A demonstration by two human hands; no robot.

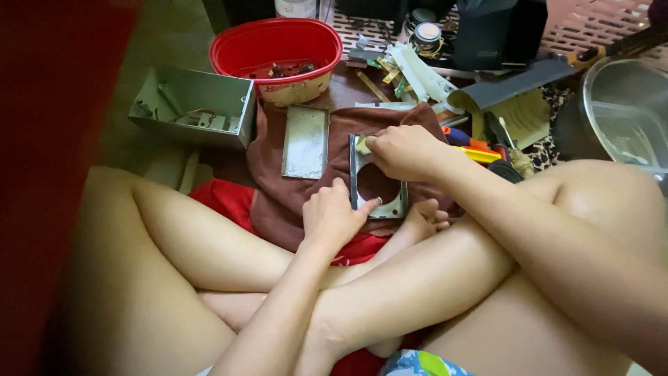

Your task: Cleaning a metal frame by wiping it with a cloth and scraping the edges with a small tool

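Grey metal plate point(376, 182) on brown cloth point(292, 195), left hand point(332, 217) fingers pinning its edge, right hand point(403, 150) fingers pinching yellow pad point(362, 145)

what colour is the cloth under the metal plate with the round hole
Brown cloth, under the metal plate; head view.

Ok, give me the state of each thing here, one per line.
Metal plate with round hole: flat on brown cloth.
Left hand: pressing plate's lower edge.
Right hand: rubbing a small yellowish pad on plate's top.
Plain metal plate: flat, untouched.
Red tub: open.
Grey metal box: open.
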